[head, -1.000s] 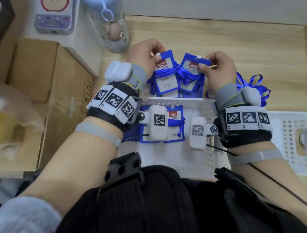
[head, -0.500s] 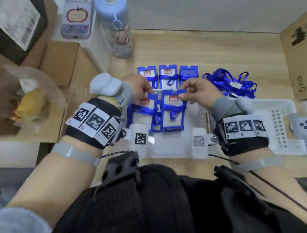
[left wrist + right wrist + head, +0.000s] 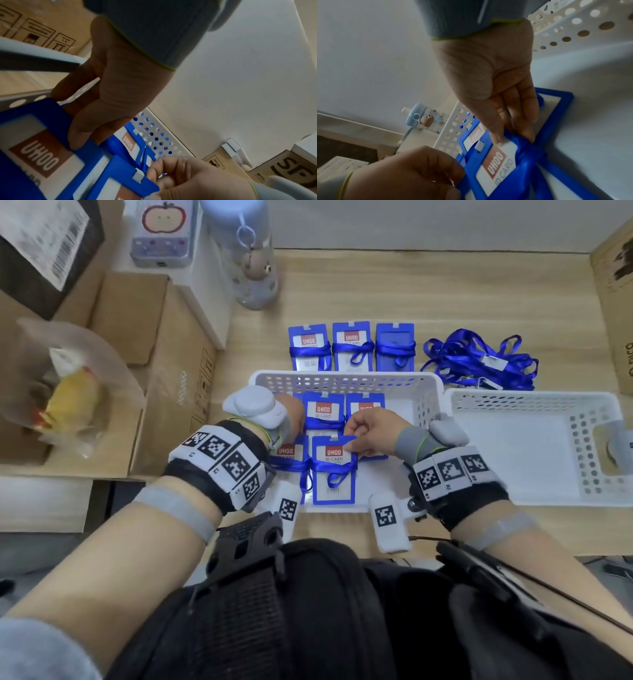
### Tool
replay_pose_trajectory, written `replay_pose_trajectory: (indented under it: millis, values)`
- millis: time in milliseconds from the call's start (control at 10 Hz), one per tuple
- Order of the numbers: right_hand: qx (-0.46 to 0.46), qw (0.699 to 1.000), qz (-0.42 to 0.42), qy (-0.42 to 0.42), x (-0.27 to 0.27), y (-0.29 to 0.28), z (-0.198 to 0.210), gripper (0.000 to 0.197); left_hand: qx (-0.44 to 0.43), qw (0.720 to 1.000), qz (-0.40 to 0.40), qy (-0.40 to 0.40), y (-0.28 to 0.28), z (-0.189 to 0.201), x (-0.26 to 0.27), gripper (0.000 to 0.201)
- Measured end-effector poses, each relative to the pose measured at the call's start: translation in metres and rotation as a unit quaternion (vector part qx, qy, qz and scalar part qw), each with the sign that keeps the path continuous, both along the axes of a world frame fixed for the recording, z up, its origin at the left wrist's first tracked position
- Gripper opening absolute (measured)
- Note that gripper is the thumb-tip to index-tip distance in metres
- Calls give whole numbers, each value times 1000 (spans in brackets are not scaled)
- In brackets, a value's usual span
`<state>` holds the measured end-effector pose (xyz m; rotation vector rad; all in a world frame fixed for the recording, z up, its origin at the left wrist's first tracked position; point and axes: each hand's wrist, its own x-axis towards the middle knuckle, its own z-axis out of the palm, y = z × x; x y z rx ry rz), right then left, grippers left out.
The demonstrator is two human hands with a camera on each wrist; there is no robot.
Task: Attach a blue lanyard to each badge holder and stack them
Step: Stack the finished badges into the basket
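From where I stand the left hand (image 3: 291, 419) sits mostly behind its wrist device, its grip unseen, and the right hand (image 3: 373, 431) covers the far badge holder (image 3: 364, 402), its print cut short.

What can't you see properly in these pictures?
- Left hand: in the head view its fingers hide behind the wrist device.
- Badge holder under that hand: mostly covered by the wrist.
- Small print under "ID CARD" on the front badge holder: too small.
- Right basket: cut off by the picture's edge.
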<state>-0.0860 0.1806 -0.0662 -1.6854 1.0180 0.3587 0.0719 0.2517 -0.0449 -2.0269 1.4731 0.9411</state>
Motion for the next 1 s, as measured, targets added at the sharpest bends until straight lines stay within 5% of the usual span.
replay_pose_trajectory:
  millis: [100,200,300,400,500,600,800,1000]
  values:
    - [-43,998,43,14,5,-2,3,13,-3,1000,0,11,-5,5,2,20]
    - [-110,990,82,24,11,-10,14,9,-57,998,2,27,-18,18,8,7]
    - [-122,992,14,-42,18,-29,25,5,-185,949,163,198,-37,28,20,10]
    - [-150,982,-55,-98,26,-55,29,14,-287,874,271,284,-59,27,31,11]
    - [-167,967,-141,-132,37,-80,24,17,-347,822,360,273,-79,9,46,32]
    - [-191,968,-144,-78,49,-105,7,44,-304,858,362,203,-90,-22,57,55]
    - [-158,980,-116,-25,60,-123,-12,62,-262,880,353,179,-100,-44,62,60]
    - [-195,974,-107,-35,70,-131,-23,46,-286,880,354,133,-106,-51,68,42]
